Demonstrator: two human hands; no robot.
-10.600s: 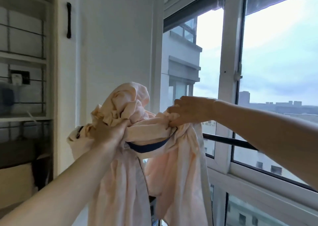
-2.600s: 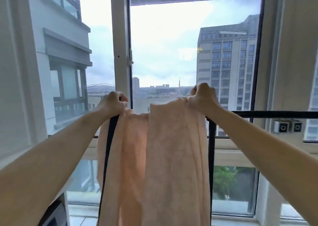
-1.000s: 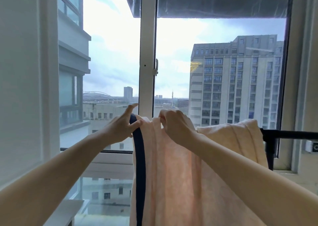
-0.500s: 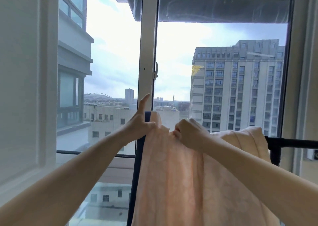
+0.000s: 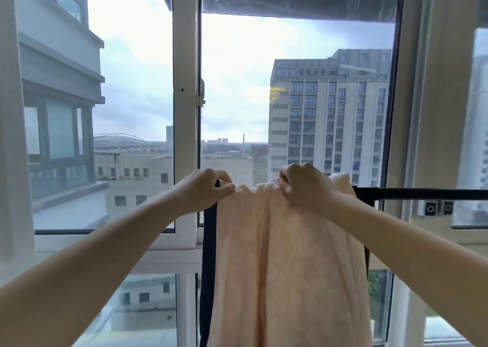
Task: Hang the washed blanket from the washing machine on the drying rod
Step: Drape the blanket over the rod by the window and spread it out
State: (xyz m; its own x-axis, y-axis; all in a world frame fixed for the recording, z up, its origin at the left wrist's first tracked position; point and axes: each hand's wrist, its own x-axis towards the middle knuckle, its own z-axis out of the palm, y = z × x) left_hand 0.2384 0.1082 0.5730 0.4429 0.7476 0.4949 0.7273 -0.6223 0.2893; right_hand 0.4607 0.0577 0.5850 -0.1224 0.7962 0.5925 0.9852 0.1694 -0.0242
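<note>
A pale pink blanket with a dark blue border on its left edge hangs down in front of the window, draped over a black drying rod that runs out to the right. My left hand pinches the blanket's top edge at the blue border. My right hand grips the bunched top edge a short way to the right. Under the cloth the rod is hidden.
A white window frame post stands just behind my left hand. Two small white brackets sit on the frame below the rod at the right. Tall buildings and sky fill the glass beyond.
My left hand's raised finger has curled down onto the blanket's border. Both hands hold the top edge a little farther apart, and the view has shifted slightly.
</note>
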